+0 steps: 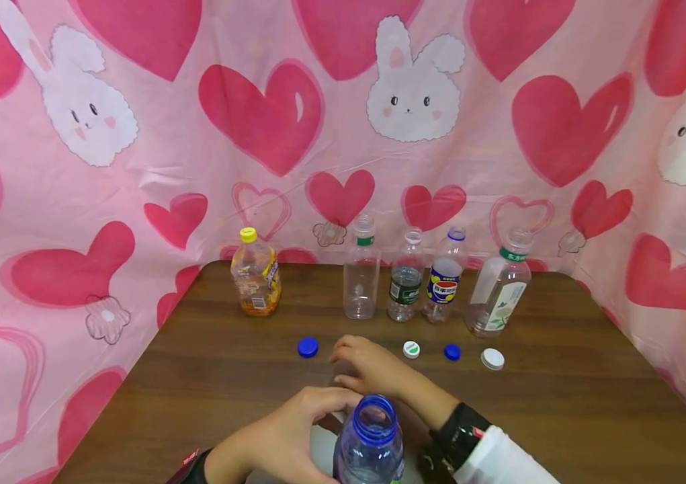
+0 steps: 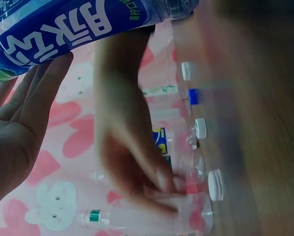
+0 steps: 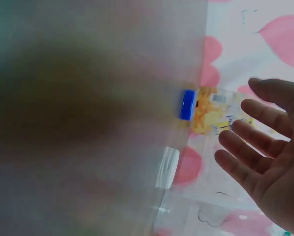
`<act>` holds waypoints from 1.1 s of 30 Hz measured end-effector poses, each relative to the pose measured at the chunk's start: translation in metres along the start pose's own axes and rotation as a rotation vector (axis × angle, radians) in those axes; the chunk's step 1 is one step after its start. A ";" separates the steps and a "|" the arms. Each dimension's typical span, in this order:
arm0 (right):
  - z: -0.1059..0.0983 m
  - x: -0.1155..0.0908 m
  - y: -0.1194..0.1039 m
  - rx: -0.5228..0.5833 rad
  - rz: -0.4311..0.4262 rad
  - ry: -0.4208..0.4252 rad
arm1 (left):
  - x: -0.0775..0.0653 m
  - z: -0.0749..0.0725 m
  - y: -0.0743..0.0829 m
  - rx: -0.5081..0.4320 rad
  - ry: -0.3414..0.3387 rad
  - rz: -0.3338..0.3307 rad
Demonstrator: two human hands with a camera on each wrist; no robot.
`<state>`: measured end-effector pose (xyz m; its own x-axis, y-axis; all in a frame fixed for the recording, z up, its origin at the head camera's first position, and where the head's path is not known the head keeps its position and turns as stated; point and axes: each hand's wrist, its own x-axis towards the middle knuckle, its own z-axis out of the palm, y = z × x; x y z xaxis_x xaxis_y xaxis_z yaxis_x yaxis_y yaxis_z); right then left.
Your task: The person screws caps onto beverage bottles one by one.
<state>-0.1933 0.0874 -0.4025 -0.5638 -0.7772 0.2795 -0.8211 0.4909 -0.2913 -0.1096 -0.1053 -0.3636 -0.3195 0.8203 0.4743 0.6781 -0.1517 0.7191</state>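
My left hand (image 1: 285,433) holds a clear plastic bottle (image 1: 369,450) with a blue neck ring and an uncapped mouth, thumb and fingers around its side. Its blue label (image 2: 63,34) with white characters fills the top of the left wrist view, where the left fingers lie along the bottle. Just beyond, my right hand (image 1: 373,366) reaches across over the table, empty, its fingers spread and slightly bent in the right wrist view. Near it is a white cap (image 3: 167,167), hidden behind the hand in the head view. A blue cap (image 1: 308,347) lies left of the right fingertips.
Uncapped bottles stand at the back: a clear one (image 1: 359,282), a green-labelled one (image 1: 406,286), a blue-labelled one (image 1: 444,279) and a square one (image 1: 500,292). Before them lie a white-green cap (image 1: 411,349), blue cap (image 1: 452,351) and white cap (image 1: 492,358). A yellow-capped bottle (image 1: 256,279) stands left.
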 end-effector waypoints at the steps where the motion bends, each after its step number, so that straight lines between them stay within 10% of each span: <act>1: 0.003 0.012 0.003 -0.031 -0.011 0.009 | 0.000 0.000 0.000 -0.001 0.000 0.001; 12: 0.040 0.092 0.010 -0.236 0.169 -0.159 | 0.000 0.001 -0.002 0.033 0.018 0.021; 33: 0.053 0.104 0.005 -0.336 0.204 -0.196 | 0.001 0.002 -0.005 0.049 0.036 0.020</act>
<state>-0.2517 -0.0121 -0.4237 -0.7165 -0.6951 0.0583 -0.6963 0.7178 0.0008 -0.1118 -0.1027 -0.3677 -0.3291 0.7967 0.5069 0.7155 -0.1399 0.6844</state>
